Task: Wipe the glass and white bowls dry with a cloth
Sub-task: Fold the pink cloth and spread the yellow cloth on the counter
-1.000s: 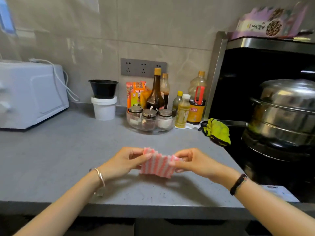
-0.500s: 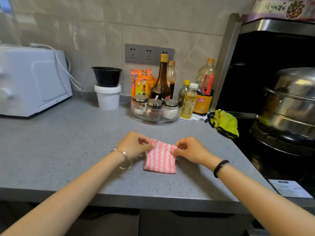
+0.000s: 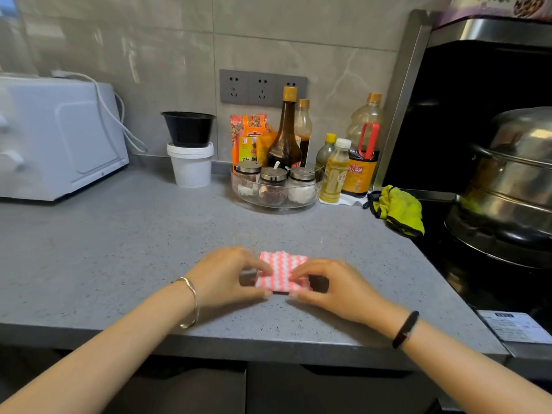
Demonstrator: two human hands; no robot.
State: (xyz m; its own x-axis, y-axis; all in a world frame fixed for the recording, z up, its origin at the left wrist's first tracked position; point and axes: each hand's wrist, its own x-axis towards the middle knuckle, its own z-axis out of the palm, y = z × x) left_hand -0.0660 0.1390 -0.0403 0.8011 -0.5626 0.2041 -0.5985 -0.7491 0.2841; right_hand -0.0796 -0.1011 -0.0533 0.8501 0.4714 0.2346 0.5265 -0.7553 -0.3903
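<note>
Cloth [image 3: 283, 268] on surface [image 3: 119, 249], front centre. Microwave [image 3: 56, 135] back left; tub [image 3: 191, 171] right of it, bowl [image 3: 188, 128] stacked on top. Jar tray [image 3: 276, 201] behind cloth, bottles [image 3: 285, 135] behind tray. Rag [image 3: 400, 210] right of tray, steamer pot [image 3: 513, 180] far right.

Legible markings, placed relative to the clear round glass tray [image 3: 310, 196] of spice jars:

1. Tall plastic bottle of dark liquid with a red handle [image 3: 363, 150], right of the tray: orange label with a row of red Chinese characters, too blurred to read with certainty.
2. Orange foil packet [image 3: 249, 127], behind the tray: one large red character, partly hidden.
3. Yellow-green carton [image 3: 245, 150], behind the tray: small red square logo, unreadable.
4. White printed sticker [image 3: 516, 327], far right and nearer the viewer than the tray: fine print, illegible.
</note>
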